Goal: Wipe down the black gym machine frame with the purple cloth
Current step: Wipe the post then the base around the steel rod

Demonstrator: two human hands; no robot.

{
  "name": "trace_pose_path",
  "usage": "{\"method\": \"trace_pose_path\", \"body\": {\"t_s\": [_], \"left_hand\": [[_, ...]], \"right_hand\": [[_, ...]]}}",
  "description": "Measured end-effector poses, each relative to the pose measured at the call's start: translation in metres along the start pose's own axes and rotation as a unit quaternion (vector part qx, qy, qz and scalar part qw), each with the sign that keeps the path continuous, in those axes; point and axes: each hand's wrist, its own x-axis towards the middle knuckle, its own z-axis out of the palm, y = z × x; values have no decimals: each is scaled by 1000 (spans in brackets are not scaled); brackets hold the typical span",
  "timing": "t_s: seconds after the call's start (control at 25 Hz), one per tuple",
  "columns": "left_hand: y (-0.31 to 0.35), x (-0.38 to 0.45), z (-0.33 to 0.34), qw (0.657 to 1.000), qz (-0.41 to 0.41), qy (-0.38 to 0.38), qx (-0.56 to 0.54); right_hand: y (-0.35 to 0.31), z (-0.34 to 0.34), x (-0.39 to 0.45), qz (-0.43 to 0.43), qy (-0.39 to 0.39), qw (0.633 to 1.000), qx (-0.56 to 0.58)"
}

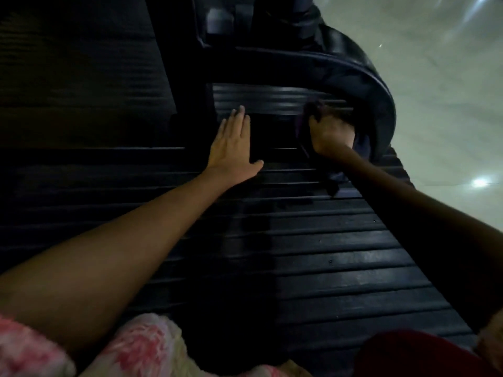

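The black gym machine frame (313,63) curves across the top of the head view and bends down on the right. Below it lies a black ribbed platform (313,240). My right hand (330,133) grips the dark purple cloth (313,108) and holds it against the inner side of the curved frame, just under the bend. Only a small bunched part of the cloth shows above and left of the fingers. My left hand (234,142) lies flat on the ribbed platform, fingers straight and together, left of a dark square recess.
A pale shiny floor (449,91) lies to the right of the frame. Dark machine parts (217,20) rise at the top centre. Pink-patterned clothing (130,346) and dark red fabric (408,352) fill the bottom edge. The left side is very dark.
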Motion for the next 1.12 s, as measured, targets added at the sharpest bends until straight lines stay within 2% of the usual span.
{"method": "trace_pose_path", "body": {"t_s": [0.12,0.32,0.44,0.56,0.64,0.68,0.76,0.84,0.92,1.0,1.04,1.12], "left_hand": [[-2,15,6,997,-36,-63,28],[-1,14,9,997,-18,-71,36],[-2,15,5,995,-21,-95,29],[-2,17,5,993,-27,-104,39],[-2,18,7,993,-29,-103,45],[-2,18,7,993,-29,-101,50],[-2,17,9,993,-28,-93,61],[-2,17,9,994,-25,-84,61],[-1,17,9,995,-28,-83,55],[1,18,9,994,-30,-92,58],[1,19,8,993,-29,-96,61],[1,19,9,993,-24,-95,61]], "right_hand": [[16,1,-23,-12,15,999,-31],[1,-1,13,23,-42,997,-63],[-2,2,16,33,1,999,-20],[14,11,-17,-55,54,997,17],[27,13,-44,-125,158,975,90],[33,9,-53,-159,230,953,115],[45,-13,-68,-223,362,898,117],[54,-43,-70,-262,475,837,70],[69,-60,-52,-283,500,818,-38],[86,-56,-27,-302,462,814,-179],[92,-49,-18,-309,445,814,-209],[94,-37,-8,-319,442,815,-198]]}}
